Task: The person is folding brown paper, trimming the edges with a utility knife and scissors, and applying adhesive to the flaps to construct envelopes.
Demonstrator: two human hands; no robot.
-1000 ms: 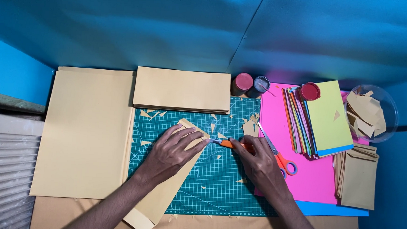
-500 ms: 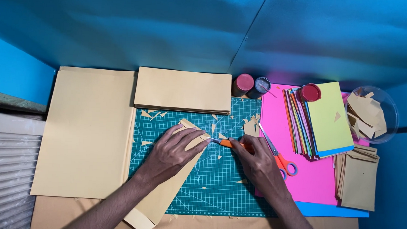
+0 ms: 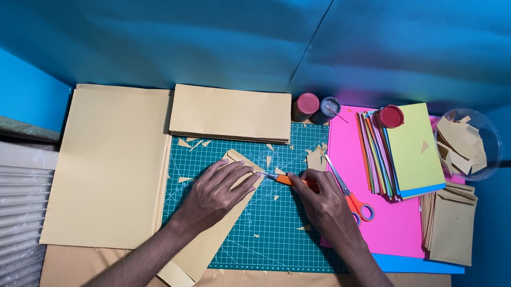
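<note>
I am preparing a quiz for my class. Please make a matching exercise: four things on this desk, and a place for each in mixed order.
Things:
1. scissors
2. bowl
3. knife
4. left hand

Places:
A. in the right hand
B. pressing on the tan strip
C. far right, holding paper scraps
D. on the pink sheet, beside the right hand

Pairs: 1-D, 2-C, 3-A, 4-B

Landmark: green cutting mat (image 3: 274, 232).

- Tan envelope (image 3: 203, 245): lies diagonally across the mat's left part.
- Stack of tan envelopes (image 3: 231, 113): rectangular, at the mat's far edge.
- Second stack of tan envelopes (image 3: 449, 220): upright rectangles, well right of the mat.

No labels, signs or screens are visible.
</note>
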